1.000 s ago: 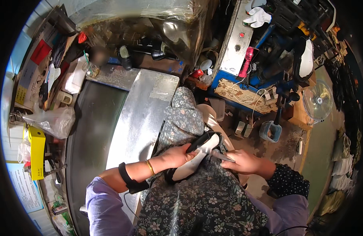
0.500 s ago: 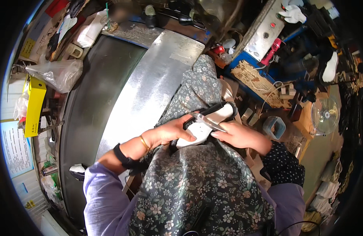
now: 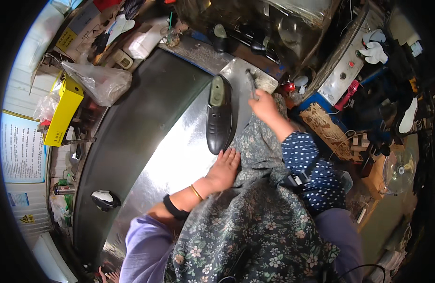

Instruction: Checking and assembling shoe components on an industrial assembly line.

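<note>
Left hand [image 3: 225, 167] flat beside black shoe [image 3: 219, 115] — right hand [image 3: 263, 104] grips a tool [image 3: 251, 85] (thin, metal).

Head-worn fisheye, steeply downward over metal workbench [image 3: 180, 160], close.

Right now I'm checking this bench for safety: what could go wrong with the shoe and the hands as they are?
The black shoe lies on the smooth metal sheet, with only the left hand at its toe; it could slide if nudged. The right hand holds a thin tool close to the shoe, so a slip might scratch the leather. The flowered apron drapes against the sheet's edge and might snag something.
</note>
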A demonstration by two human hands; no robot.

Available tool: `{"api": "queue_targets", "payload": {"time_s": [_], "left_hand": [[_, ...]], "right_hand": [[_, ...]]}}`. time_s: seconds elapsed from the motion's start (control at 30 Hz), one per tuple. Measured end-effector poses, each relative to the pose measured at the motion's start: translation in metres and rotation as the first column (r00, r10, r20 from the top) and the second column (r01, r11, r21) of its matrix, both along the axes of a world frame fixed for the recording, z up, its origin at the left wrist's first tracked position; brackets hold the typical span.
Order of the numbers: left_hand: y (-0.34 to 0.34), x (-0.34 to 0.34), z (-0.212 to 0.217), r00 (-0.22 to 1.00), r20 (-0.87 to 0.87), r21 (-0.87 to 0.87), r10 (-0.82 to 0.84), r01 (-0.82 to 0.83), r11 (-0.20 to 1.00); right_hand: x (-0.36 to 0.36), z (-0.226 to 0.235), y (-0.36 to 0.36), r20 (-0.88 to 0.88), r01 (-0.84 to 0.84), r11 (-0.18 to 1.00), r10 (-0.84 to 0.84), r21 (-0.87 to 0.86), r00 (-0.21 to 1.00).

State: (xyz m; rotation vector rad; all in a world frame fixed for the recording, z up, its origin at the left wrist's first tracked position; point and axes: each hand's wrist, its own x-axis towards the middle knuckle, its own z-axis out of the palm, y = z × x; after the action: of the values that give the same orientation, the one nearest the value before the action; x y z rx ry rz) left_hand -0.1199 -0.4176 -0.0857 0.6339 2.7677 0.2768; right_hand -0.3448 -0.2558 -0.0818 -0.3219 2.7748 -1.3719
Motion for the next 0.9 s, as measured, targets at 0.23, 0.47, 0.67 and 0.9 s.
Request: {"api": "queue_targets", "payload": {"time_s": [0.23,0.47,0.67,0.9], "left_hand": [[-0.005,-0.011,0.030,0.994,0.045,0.363,0.101,-0.111,0.925],[-0.001,-0.010,0.033,0.984,0.067,0.568,0.166,-0.174,0.805],[0.053,-0.036,0.059,0.984,0.162,0.553,0.073,-0.152,0.819],[0.083,-0.033,0.070,0.991,0.075,0.596,-0.108,0.042,0.802]], "right_hand": [[0.042,0.037,0.070,-0.054,-0.219,0.944,0.239,0.248,0.969],[0.044,0.178,0.298,-0.452,0.265,0.931,-0.129,0.252,0.883],[0.037,0.220,0.459,-0.661,0.898,0.345,-0.611,0.272,0.435],[0.027,0.213,0.451,-0.464,0.913,0.406,-0.801,0.040,0.377]]}}
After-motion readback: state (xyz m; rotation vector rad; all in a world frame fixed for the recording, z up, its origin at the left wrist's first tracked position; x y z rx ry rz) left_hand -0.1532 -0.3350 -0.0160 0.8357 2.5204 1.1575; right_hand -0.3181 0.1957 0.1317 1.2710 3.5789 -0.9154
